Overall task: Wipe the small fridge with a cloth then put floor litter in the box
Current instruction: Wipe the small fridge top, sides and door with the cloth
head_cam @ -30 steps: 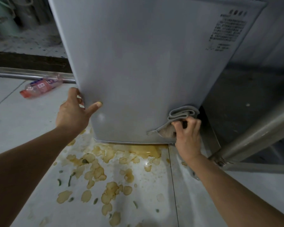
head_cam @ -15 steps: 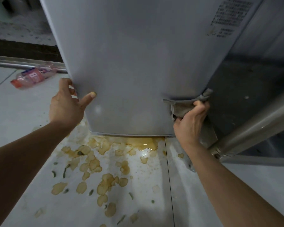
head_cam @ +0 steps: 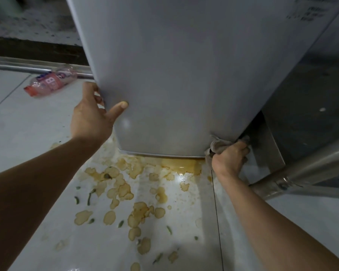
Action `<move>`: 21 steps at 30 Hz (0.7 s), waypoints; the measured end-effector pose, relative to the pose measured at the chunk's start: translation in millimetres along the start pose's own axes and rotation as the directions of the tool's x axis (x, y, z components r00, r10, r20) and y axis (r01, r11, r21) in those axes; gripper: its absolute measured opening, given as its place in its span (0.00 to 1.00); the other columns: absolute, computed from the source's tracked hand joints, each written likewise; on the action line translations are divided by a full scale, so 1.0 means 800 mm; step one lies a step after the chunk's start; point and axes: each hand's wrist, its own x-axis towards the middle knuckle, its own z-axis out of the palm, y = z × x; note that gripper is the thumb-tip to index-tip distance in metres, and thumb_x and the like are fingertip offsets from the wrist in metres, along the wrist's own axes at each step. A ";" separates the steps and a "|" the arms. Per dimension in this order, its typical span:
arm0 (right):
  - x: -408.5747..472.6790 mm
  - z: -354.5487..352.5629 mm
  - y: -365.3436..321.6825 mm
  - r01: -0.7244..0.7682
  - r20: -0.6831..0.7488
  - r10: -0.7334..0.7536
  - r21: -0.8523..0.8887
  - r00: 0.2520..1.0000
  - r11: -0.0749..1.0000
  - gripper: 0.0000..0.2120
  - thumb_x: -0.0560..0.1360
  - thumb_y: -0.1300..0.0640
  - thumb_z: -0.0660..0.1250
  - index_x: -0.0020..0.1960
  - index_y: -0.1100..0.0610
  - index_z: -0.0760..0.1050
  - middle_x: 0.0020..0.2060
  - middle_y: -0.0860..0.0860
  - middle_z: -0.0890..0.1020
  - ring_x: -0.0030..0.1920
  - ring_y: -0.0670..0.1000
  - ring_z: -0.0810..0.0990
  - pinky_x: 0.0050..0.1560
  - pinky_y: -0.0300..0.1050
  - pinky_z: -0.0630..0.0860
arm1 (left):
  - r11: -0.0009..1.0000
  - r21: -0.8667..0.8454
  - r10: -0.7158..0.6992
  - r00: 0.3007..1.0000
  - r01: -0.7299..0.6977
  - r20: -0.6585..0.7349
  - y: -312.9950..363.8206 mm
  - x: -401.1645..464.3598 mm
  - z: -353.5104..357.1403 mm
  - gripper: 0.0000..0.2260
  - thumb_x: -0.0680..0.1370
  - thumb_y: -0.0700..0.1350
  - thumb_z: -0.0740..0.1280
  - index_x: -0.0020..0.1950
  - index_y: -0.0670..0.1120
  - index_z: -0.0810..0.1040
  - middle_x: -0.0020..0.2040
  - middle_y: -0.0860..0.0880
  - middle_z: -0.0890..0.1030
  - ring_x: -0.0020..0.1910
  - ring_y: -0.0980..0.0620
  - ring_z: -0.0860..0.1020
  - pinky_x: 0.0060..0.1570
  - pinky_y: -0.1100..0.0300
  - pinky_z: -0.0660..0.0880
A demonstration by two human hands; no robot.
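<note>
While the small fridge (head_cam: 184,75) appears to lean toward the camera, its lower front face filling the top of the view, tipping is the main risk: it looks steadied only by the person's grip, so a slip at either bottom corner could let it rock or drop. Floor (head_cam: 27,133) is pale glossy tile, and the brown spill (head_cam: 137,184) pools right under the fridge's bottom edge and spreads toward the camera; wet tile where the person likely stands means a foot could slide. Metal table leg (head_cam: 311,169) runs diagonally just right of the fridge, leaving a narrow gap there, a likely pinch point if the fridge shifts right. Left hand (head_cam: 92,118) grips the fridge's lower left edge, thumb flat on the front face, fingers wrapped behind the edge. Right hand (head_cam: 229,159) is clenched around the grey cloth (head_cam: 216,145), pressing it at the lower right corner, close above the spill; the cloth could dip into it and smear the fridge. Plastic bottle (head_cam: 51,83) lies on the tile left of the fridge, well apart from both hands; litter step not yet begun. Green scraps (head_cam: 89,196) sit in the spill. No box in view.
</note>
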 end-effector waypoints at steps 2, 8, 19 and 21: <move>-0.022 0.001 -0.025 -0.051 -0.052 0.054 0.045 0.997 0.998 0.36 0.65 0.65 0.73 0.67 0.68 0.58 0.67 0.66 0.59 0.63 0.66 0.64 0.63 0.50 0.64 | 1.000 0.009 0.004 1.000 -0.005 0.009 -0.001 0.000 -0.001 0.25 0.71 0.58 0.70 0.60 0.48 0.65 0.52 0.51 0.76 0.44 0.46 0.80 0.47 0.47 0.78; -0.127 0.046 -0.099 0.106 0.110 -0.125 0.168 0.986 0.980 0.31 0.66 0.64 0.73 0.61 0.70 0.60 0.64 0.65 0.59 0.59 0.64 0.67 0.57 0.49 0.71 | 0.999 0.036 -0.025 0.999 0.024 0.036 0.003 0.000 -0.007 0.25 0.70 0.60 0.70 0.59 0.50 0.65 0.56 0.47 0.78 0.50 0.42 0.80 0.50 0.43 0.77; -0.074 0.024 -0.069 -0.115 0.009 0.117 0.247 0.993 0.962 0.31 0.68 0.71 0.68 0.66 0.68 0.56 0.67 0.65 0.56 0.60 0.64 0.66 0.61 0.42 0.67 | 0.999 0.053 -0.002 0.999 -0.001 0.049 0.000 0.004 -0.008 0.26 0.69 0.62 0.70 0.58 0.52 0.64 0.53 0.51 0.77 0.50 0.43 0.80 0.48 0.44 0.78; -0.087 0.036 -0.089 -0.221 0.059 0.213 0.248 0.975 0.943 0.36 0.66 0.69 0.71 0.67 0.67 0.55 0.68 0.65 0.55 0.62 0.64 0.66 0.62 0.48 0.69 | 0.998 0.063 0.013 0.998 -0.017 0.061 -0.002 0.006 -0.009 0.25 0.70 0.62 0.69 0.57 0.51 0.64 0.49 0.54 0.74 0.49 0.44 0.79 0.48 0.46 0.77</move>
